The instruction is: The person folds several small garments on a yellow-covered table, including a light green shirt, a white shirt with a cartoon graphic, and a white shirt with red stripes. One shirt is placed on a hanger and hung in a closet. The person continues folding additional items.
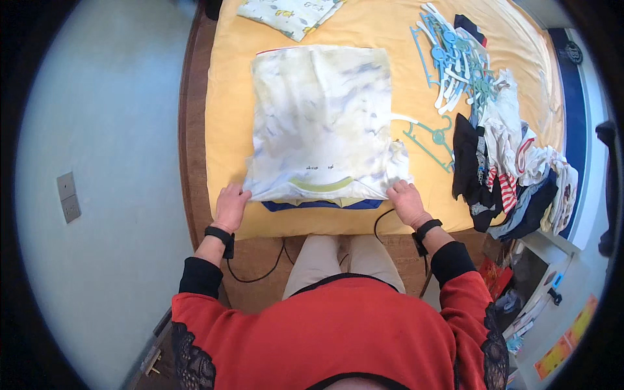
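Observation:
A white T-shirt (322, 110) with pale yellow and grey-violet blotches lies spread on the bed, its yellow-green neckline towards me. My left hand (232, 203) is closed on the shirt's near left corner, by the shoulder. At the near right corner, my right hand (407, 203) grips the cloth in the same way; the fingertips of both are partly hidden. A bunched sleeve lies just beyond my right hand. Dark blue cloth (325, 206) peeks out from under the near edge of the T-shirt.
Folded patterned cloth (292, 16) lies at the far edge of the yellow bedsheet (227, 117). A green hanger (437, 138) is right of the shirt, with a heap of blue and white hangers (448, 52) beyond. Piled clothes (513, 169) lie far right. Black cables (257, 279) hang below my wrists.

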Demonstrator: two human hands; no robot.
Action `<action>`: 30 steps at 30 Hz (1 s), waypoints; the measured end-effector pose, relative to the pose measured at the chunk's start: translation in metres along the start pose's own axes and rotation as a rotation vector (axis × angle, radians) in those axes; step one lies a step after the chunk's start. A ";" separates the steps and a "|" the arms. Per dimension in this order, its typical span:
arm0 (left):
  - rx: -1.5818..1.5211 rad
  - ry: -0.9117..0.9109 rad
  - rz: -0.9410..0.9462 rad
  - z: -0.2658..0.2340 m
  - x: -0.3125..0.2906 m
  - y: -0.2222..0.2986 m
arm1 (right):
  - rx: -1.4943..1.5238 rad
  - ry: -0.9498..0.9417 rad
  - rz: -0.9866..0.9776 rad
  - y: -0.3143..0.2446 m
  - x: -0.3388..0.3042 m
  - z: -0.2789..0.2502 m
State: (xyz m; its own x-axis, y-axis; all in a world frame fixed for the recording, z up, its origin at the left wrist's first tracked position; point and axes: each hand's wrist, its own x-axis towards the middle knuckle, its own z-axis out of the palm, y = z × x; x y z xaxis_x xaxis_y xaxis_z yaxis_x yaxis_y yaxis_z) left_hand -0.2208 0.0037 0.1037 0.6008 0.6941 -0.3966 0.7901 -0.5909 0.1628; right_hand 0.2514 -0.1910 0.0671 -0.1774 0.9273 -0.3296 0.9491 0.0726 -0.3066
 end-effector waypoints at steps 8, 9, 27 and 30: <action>-0.336 -0.156 -0.010 0.013 0.044 -0.026 | 0.240 -0.179 0.190 0.034 0.055 -0.006; -0.372 -0.114 -0.046 0.011 0.065 -0.037 | 0.332 -0.013 0.211 0.045 0.071 -0.012; -1.351 0.173 -0.693 -0.016 0.340 -0.095 | 0.658 0.519 0.765 0.141 0.331 -0.058; -1.450 0.260 -0.712 -0.016 0.346 -0.092 | 0.627 0.583 0.725 0.123 0.329 -0.060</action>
State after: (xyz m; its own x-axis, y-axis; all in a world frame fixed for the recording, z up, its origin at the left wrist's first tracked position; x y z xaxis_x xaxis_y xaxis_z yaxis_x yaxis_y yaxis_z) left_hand -0.0834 0.3048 -0.0340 -0.0289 0.7770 -0.6289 0.2569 0.6138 0.7465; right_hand 0.3256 0.1455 -0.0254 0.6690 0.7174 -0.1945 0.4506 -0.5996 -0.6614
